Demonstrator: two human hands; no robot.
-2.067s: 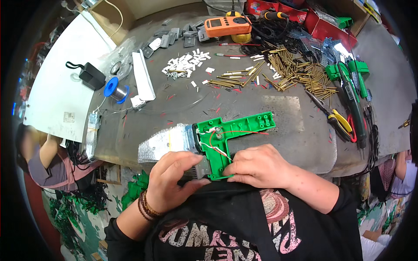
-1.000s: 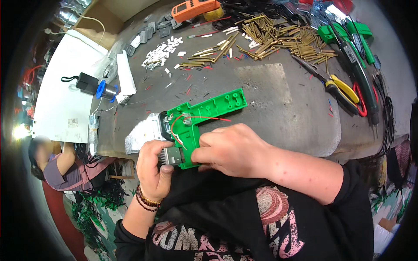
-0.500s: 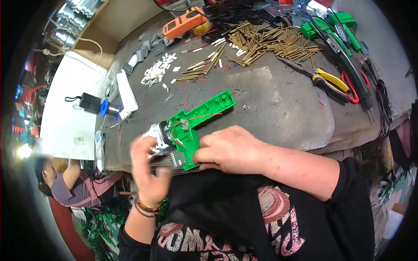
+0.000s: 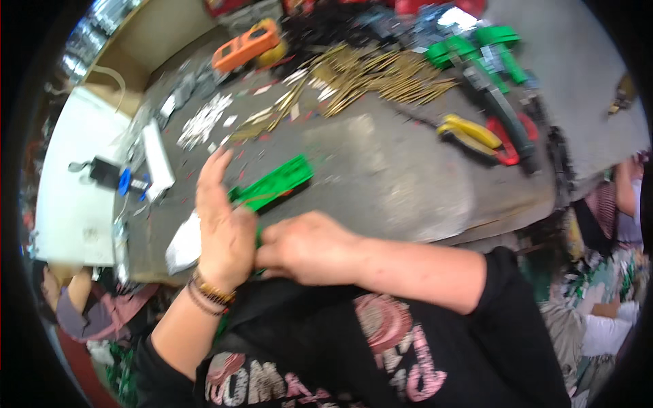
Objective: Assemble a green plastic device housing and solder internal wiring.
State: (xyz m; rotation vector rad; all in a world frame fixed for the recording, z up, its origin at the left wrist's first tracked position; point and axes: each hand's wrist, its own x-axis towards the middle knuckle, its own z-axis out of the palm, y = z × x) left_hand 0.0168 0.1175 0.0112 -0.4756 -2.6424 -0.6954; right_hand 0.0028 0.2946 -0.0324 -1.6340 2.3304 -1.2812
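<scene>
A green plastic housing with a thin red wire lies at the near edge of the bench, its long arm pointing away to the right. My right hand has its fingers bent round the near right side of this housing. Across its left part stands my left hand, fingers stretched up and nothing seen in them. Left of that hand shows a shiny silver-white wrapped piece, blurred. My hands hide most of the housing's inside and the metal part at its near end.
Brass-coloured rods lie heaped at the back, with small white pieces to their left. An orange meter stands behind. At right are yellow-handled pliers and a black-handled tool. A solder spool sits at left.
The view has shifted, so the bench things appear further left. My left hand has risen from beside the silver piece and straightened its fingers over the housing. My right hand stays at the housing.
</scene>
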